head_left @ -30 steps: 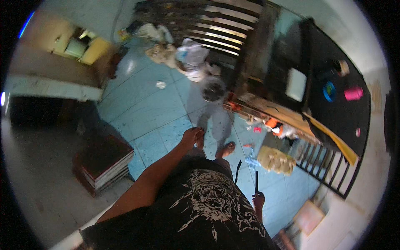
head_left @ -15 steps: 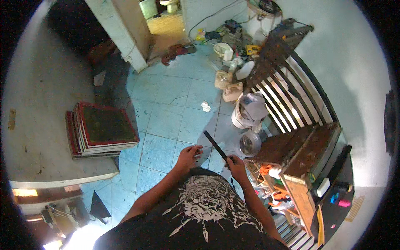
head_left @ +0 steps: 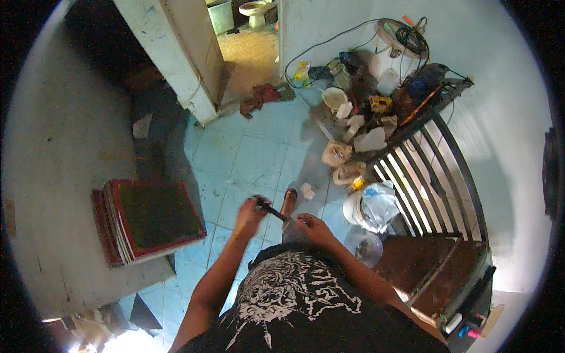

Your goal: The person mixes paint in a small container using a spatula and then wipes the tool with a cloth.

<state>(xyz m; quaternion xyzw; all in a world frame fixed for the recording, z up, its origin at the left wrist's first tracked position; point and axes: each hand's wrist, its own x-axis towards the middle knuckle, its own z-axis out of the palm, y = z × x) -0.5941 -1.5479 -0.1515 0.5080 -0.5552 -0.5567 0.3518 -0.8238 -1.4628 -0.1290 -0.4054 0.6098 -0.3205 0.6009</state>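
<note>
In front of my body a slim black bar (head_left: pixel 274 212) slants between my two hands. My left hand (head_left: pixel 251 215), slightly blurred, has its fingers closed around the upper end. The bar's lower end reaches almost to my right hand (head_left: pixel 315 230), whose fingers are pinched together. A small dark bit shows at those fingertips, but I cannot make out what they hold. Below the bar, my foot (head_left: pixel 289 199) shows on the blue tiled floor (head_left: pixel 262 159).
Red-edged framed panels (head_left: pixel 156 215) are stacked on a ledge at left. On the right stand a white bucket (head_left: pixel 354 209), a clear round tub (head_left: pixel 368 247) and a dark slatted bench (head_left: pixel 412 259). Jugs, bags and a coiled cable (head_left: pixel 411 38) crowd the far right corner; a reddish cloth (head_left: pixel 259 99) lies by the doorway.
My left hand has risen from beside the bar to grip its upper end. My right hand has moved to the lower end. The view has shifted, and my foot now shows.
</note>
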